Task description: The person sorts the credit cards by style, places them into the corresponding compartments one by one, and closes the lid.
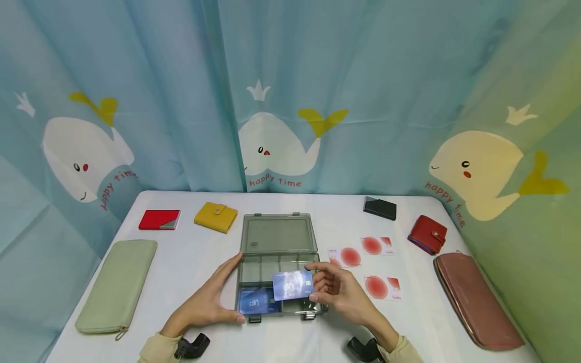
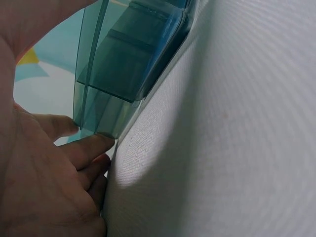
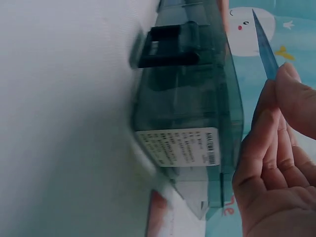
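My right hand pinches a blue VIP card between thumb and fingers, over the front right part of a grey see-through compartment box. In the right wrist view the card shows edge-on, apart from the box wall. Another blue VIP card lies in the front left compartment. My left hand holds the box along its left side, thumb at the front corner and fingers toward the hinge. Its fingertips touch the box edge in the left wrist view. The lid lies open toward the back.
Several white cards with red circles lie right of the box. A black card case, a red wallet and a pink long wallet are farther right. At left are a red case, yellow wallet and green long wallet.
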### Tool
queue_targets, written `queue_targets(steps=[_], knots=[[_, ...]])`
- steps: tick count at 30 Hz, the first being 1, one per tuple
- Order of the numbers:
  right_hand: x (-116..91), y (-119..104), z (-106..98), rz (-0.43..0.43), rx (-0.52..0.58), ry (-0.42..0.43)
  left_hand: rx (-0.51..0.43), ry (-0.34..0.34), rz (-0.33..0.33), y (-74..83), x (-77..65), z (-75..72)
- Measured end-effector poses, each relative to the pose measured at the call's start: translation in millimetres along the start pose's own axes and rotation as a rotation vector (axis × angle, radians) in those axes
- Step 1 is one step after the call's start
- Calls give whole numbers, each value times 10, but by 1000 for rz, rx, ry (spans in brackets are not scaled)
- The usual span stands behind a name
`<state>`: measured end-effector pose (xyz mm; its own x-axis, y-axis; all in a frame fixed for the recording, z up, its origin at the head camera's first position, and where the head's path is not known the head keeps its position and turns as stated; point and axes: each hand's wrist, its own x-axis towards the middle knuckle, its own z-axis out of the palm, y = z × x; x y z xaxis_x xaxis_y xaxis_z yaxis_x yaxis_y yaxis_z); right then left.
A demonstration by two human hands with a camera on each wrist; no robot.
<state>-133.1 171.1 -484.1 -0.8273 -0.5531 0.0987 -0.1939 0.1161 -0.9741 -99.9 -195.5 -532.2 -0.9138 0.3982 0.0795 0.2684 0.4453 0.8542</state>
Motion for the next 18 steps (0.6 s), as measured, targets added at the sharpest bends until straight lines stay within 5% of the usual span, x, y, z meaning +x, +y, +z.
queue_targets(steps=[18], knots=[[230, -89, 288, 16, -238, -74, -5, -3, 0, -9, 15, 3]])
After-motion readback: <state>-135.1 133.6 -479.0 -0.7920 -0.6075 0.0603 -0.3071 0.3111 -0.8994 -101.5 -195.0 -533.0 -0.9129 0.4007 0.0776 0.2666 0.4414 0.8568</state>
